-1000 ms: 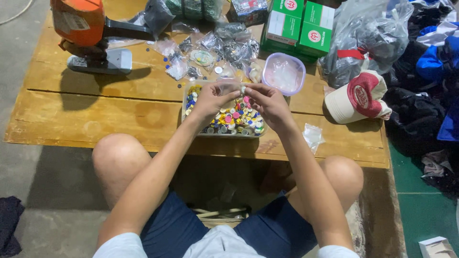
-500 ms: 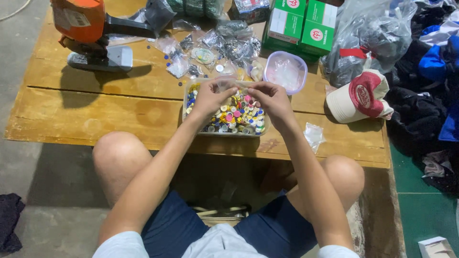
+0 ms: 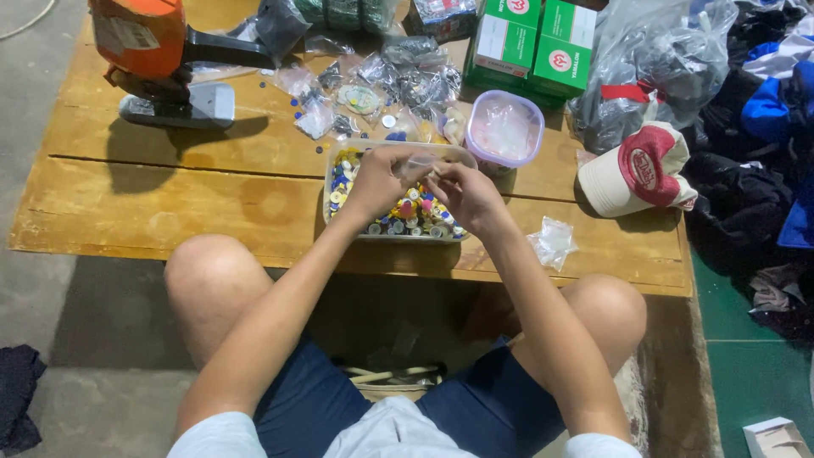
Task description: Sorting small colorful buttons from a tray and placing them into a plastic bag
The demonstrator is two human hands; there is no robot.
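Over button tray [image 3: 339,161], hands [image 3: 420,188] pinch, seemingly, clear bag [image 3: 421,164].

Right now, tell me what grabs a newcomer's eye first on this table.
The tray of coloured buttons at the table's front middle, with the left hand and right hand meeting over it on a small clear bag. Next, the orange machine far left and the green boxes at the back.

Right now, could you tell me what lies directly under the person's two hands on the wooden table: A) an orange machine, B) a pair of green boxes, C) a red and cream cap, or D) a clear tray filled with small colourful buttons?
D: both the left hand and the right hand meet over the clear tray of colourful buttons, while the cap lies off to the right of them.
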